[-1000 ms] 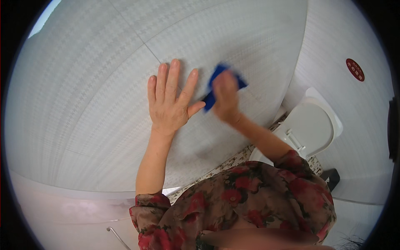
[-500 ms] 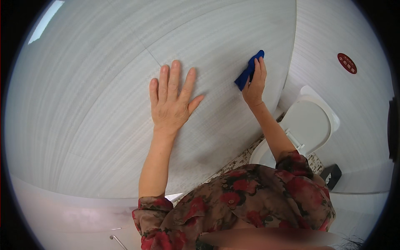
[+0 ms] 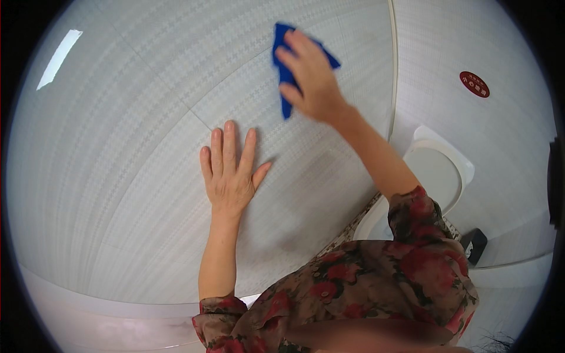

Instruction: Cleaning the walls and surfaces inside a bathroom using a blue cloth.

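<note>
My left hand [image 3: 229, 182] lies flat against the pale patterned wall [image 3: 159, 141], its fingers spread and nothing in it. Higher up and to the right, my right hand [image 3: 315, 79] presses a blue cloth [image 3: 285, 79] against the same wall. The cloth is partly spread out, with its corners showing on both sides of my fingers. My right fingers are slightly blurred.
A white toilet [image 3: 438, 170] stands on the right below my right forearm. A red oval sticker [image 3: 474, 85] is on the adjoining right wall. In the lower right corner sits a small black bin [image 3: 474, 246]. Mosaic tiles [image 3: 347, 233] show along the floor.
My right hand has moved up and left along the wall with the blue cloth, which now looks more spread out. My left hand stays flat on the wall while the view has shifted upward.
</note>
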`<state>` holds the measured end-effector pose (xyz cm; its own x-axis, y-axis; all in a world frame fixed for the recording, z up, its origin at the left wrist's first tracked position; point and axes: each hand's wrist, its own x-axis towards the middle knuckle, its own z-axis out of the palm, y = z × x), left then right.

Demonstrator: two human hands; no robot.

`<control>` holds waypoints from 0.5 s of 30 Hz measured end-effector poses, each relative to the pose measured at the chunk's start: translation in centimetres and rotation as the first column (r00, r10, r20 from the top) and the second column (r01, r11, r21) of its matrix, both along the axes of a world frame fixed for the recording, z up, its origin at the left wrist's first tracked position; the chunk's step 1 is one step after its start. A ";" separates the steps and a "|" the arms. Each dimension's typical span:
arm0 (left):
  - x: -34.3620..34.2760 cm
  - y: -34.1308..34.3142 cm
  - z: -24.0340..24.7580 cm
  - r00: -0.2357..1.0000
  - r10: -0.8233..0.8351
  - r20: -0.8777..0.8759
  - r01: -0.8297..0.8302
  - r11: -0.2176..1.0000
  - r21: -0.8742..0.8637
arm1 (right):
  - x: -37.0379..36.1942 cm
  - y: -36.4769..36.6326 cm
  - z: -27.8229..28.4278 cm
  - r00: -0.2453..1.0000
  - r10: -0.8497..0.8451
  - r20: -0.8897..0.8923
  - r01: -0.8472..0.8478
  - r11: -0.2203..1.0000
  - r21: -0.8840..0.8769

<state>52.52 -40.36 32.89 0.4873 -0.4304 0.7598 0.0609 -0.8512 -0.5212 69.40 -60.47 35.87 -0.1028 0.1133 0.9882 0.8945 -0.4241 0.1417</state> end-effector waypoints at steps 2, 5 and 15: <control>0.0 0.1 -0.1 1.000 -0.007 0.012 0.007 1.000 0.003 | 3.5 -1.6 1.5 0.993 -0.117 0.011 0.114 0.984 0.137; 0.0 0.2 -0.1 0.999 -0.004 0.038 0.004 1.000 0.014 | 7.9 -5.1 1.8 0.965 -0.193 -0.175 0.236 0.932 0.276; 0.2 -0.3 -0.1 0.995 0.031 0.092 -0.034 0.999 0.025 | 13.6 -8.1 -10.3 0.832 -0.291 -0.471 0.482 0.801 0.356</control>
<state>52.73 -40.66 32.78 0.4299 -0.4360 0.7906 0.1370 -0.8340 -0.5345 83.00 -68.55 25.53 0.2394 -0.3968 0.8861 0.5790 -0.6743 -0.4584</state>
